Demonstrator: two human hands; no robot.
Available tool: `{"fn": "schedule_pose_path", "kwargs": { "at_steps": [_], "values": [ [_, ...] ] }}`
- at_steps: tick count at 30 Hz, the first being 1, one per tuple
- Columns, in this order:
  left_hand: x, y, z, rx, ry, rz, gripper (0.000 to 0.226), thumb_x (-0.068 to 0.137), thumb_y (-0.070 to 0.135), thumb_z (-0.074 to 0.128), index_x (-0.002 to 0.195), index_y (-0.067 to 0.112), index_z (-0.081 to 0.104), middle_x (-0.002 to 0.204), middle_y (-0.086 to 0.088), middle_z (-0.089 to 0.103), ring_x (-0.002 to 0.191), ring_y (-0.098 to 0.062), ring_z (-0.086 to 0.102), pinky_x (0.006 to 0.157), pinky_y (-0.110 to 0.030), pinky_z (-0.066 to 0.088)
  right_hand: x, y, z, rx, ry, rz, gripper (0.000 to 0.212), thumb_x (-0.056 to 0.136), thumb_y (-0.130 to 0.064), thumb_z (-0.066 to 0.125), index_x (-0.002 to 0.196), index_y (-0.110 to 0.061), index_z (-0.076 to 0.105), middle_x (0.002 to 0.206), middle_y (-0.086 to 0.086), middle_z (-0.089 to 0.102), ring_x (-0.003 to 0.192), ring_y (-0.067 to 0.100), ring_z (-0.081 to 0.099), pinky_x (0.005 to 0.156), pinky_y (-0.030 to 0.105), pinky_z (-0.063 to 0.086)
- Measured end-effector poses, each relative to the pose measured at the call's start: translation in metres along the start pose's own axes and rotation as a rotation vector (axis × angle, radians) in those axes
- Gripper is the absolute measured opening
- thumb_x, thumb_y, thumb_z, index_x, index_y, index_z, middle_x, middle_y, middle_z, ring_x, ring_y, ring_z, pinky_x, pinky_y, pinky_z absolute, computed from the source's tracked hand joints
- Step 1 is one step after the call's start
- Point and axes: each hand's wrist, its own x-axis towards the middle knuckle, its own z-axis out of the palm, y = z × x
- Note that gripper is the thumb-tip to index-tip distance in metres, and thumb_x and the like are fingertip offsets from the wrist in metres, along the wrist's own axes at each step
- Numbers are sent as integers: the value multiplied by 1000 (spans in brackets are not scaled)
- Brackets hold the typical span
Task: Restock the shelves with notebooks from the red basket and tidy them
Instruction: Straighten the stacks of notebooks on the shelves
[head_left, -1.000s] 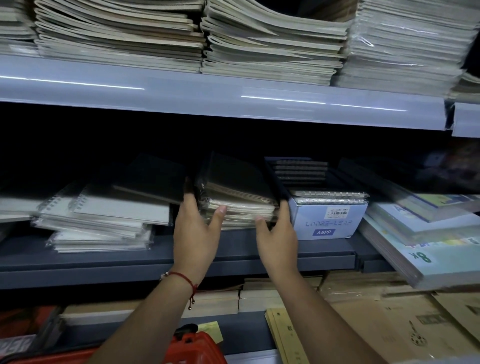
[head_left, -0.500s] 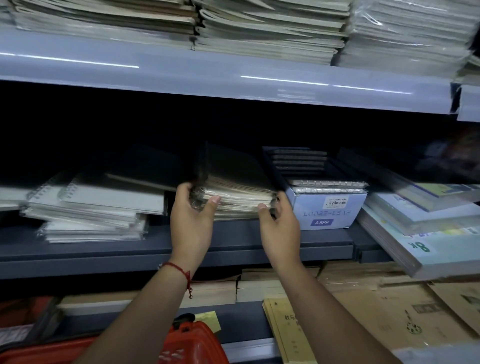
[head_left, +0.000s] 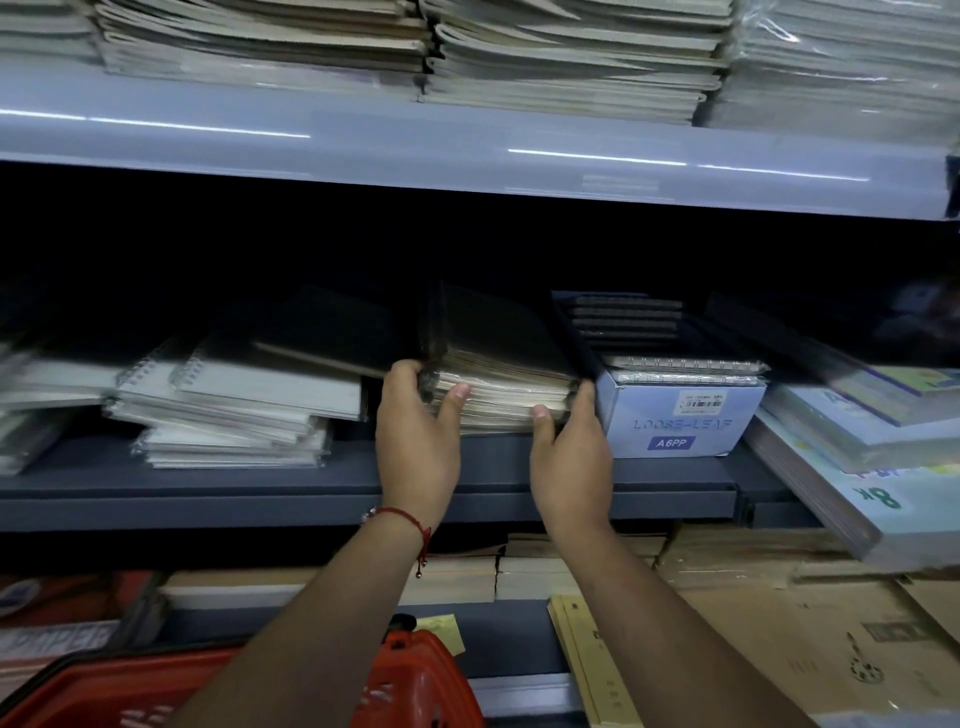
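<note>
Stack of dark-covered spiral notebooks (head_left: 498, 384) seated on middle shelf (head_left: 311, 493), between white notebook pile (head_left: 239, 410) and loose-leaf box (head_left: 680, 421) — long axis run front to back. Stack clamped by both grips: left hand (head_left: 418, 441) curled round spiral corner, right hand (head_left: 571, 457) pinching right edge — equally near.

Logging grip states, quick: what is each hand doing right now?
Left hand: grips the left end of the dark-covered notebook stack.
Right hand: holds the stack's right end, thumb on its front edge.
</note>
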Motion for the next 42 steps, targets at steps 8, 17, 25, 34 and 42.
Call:
{"fn": "schedule_pose_path", "kwargs": {
  "at_steps": [8,17,25,34,42],
  "values": [
    [-33,22,-95,265,-262,158,49,99,33,58,145,35,41,138,26,42,124,7,39,103,-18,36,-7,2,-7,10,-41,-99,67,100,-33,54,155,-17,19,146,11,47,126,30,52,92,40,48],
    [54,-33,-222,1254,-202,451,77,86,67,54,145,18,47,140,-26,49,127,-47,46,107,-59,38,-43,-3,-5,-368,-109,-299,84,92,-33,61,157,-14,12,164,19,1,146,47,16,113,61,29],
    [88,-66,-234,1024,-309,487,76,89,79,26,134,24,52,106,-9,58,88,-31,60,81,-40,50,-81,-96,16,-284,-391,-572,73,102,-48,41,157,-33,-4,163,-9,-19,150,11,-14,122,30,2],
    [85,-95,-225,779,-220,493,68,93,71,35,131,20,56,110,-11,52,89,-33,56,74,-42,51,-60,-160,90,-175,-504,-197,48,100,-51,41,126,-13,55,126,6,54,120,24,49,97,38,42],
    [84,-104,-224,671,-180,501,63,97,64,34,128,13,56,118,-13,53,97,-34,57,84,-46,52,-84,-154,94,-15,-301,-248,50,96,-50,54,140,-25,53,137,-19,48,120,-7,41,90,3,29]
  ]
}}
